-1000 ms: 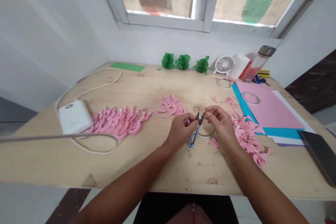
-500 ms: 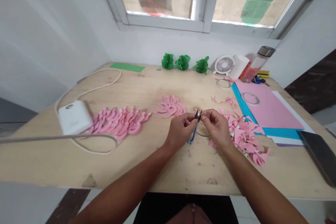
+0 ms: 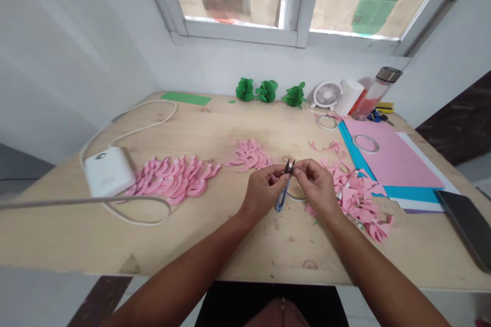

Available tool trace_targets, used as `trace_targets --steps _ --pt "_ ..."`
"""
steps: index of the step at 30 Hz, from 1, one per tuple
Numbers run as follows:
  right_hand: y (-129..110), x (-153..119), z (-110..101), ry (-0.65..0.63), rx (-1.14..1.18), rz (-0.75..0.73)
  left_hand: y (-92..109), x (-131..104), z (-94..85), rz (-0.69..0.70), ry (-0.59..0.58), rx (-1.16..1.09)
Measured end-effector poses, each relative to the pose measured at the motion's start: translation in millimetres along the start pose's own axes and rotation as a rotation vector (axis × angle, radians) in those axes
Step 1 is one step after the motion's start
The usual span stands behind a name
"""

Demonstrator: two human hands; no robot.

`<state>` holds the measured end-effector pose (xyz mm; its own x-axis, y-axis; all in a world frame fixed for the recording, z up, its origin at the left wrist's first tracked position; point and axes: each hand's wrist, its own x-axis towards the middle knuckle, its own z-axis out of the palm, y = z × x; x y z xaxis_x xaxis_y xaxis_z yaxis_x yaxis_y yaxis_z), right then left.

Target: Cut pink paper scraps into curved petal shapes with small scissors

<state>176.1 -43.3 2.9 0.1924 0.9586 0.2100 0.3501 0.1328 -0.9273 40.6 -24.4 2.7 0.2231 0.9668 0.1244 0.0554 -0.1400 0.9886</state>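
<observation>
My left hand [image 3: 263, 189] is closed round a pair of thread snips [image 3: 282, 199], its blue handle hanging below the fingers and its dark blades pointing up. A bit of pink paper shows between the left fingers. Touching near the blade tips, my right hand [image 3: 316, 184] pinches something small, partly hidden, with a speck of white beside it. A roll of tape [image 3: 297, 198] lies on the table under both hands. Close by on the left is a small pile of curved pink paper cutouts [image 3: 251, 156]; pink paper scraps [image 3: 356, 199] spread beside my right forearm.
Rows of pink cutouts [image 3: 180, 179] lie left, beside a white power bank [image 3: 109, 171] with a looping cable. Green paper shapes [image 3: 266, 92], a small fan [image 3: 328, 94] and a bottle [image 3: 378, 94] stand at the back. Right are stacked paper sheets [image 3: 399, 158] and a phone [image 3: 466, 227].
</observation>
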Motion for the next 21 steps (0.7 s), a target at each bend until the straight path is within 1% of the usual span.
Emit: trace_targets --steps 9,16,21 --pt "2.7 0.7 1.0 -0.016 0.036 0.013 0.2 0.5 0.0 0.024 -0.001 0.009" --pt "-1.0 0.9 0.4 -0.025 0.059 0.028 -0.9 0.1 0.7 0.028 -0.004 0.001" --pt "-1.0 1.1 0.9 -0.006 0.061 0.047 -0.6 -0.6 1.3 0.04 -0.005 0.032"
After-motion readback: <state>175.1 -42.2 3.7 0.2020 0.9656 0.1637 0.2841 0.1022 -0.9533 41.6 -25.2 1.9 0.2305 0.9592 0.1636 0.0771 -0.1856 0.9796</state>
